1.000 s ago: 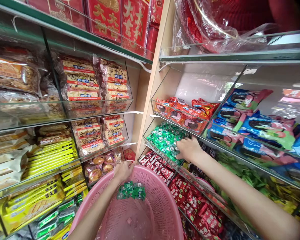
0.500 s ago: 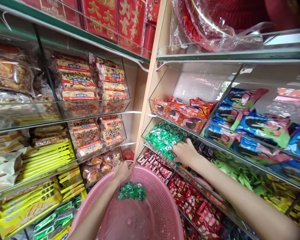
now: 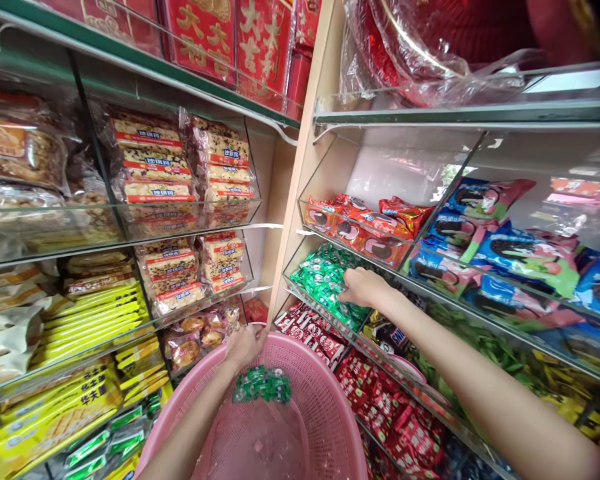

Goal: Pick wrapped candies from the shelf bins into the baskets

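Note:
My left hand [image 3: 247, 345] grips the far rim of a pink plastic basket [image 3: 325, 407] held low in front of me. A small heap of green wrapped candies [image 3: 261, 385] lies inside it. My right hand [image 3: 364, 288] reaches into a clear shelf bin full of the same green candies [image 3: 325, 277]. Its fingers are curled down into the pile, and what they hold is hidden.
Glass bins on the right hold red cookie packs [image 3: 365, 230], blue cookie packs [image 3: 505, 247] and red wrapped bars [image 3: 380, 393]. The left shelves carry nut bars [image 3: 170, 173] and yellow wafer packs [image 3: 80, 327]. Red gift boxes [image 3: 230, 33] stand on top.
My right hand has shifted up and left, deeper into the green candy bin. The left hand and basket have stayed put.

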### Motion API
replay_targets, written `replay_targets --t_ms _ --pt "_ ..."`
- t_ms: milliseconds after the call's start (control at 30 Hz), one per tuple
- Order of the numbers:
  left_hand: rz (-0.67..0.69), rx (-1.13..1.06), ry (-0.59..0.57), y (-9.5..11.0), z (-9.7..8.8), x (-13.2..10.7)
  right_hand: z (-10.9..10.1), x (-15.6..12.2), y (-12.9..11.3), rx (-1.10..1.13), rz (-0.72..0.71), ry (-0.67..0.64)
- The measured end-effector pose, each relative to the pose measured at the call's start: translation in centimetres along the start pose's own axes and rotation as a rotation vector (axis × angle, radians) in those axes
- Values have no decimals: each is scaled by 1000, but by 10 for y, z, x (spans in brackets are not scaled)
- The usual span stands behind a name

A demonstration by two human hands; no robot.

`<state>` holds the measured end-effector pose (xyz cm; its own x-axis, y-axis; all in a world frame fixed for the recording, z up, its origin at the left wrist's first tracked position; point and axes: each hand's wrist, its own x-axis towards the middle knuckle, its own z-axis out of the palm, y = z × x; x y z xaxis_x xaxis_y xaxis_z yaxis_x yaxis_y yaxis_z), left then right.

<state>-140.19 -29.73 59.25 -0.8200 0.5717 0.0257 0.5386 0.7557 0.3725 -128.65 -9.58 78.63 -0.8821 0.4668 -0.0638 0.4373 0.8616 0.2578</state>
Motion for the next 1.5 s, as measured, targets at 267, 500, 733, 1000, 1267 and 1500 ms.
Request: replay_targets --t_ms 267,500,733,1000,1267,1500 --pt "-17 -14 -4 -3 -2 -1 11 16 -12 89 93 -74" --pt "-19 -17 -8 -3 0 0 14 17 -9 106 75 -69" --pt "-14 4 -13 0 0 0 23 24 4 203 -19 -61" --pt "-18 -3 -10 -2 -2 -1 20 26 -1 137 22 -63" --pt "-23 -5 -13 -3 0 0 16 30 10 309 -34 -6" --pt "-8 -6 -17 0 -2 1 -8 8 7 70 -132 -129"
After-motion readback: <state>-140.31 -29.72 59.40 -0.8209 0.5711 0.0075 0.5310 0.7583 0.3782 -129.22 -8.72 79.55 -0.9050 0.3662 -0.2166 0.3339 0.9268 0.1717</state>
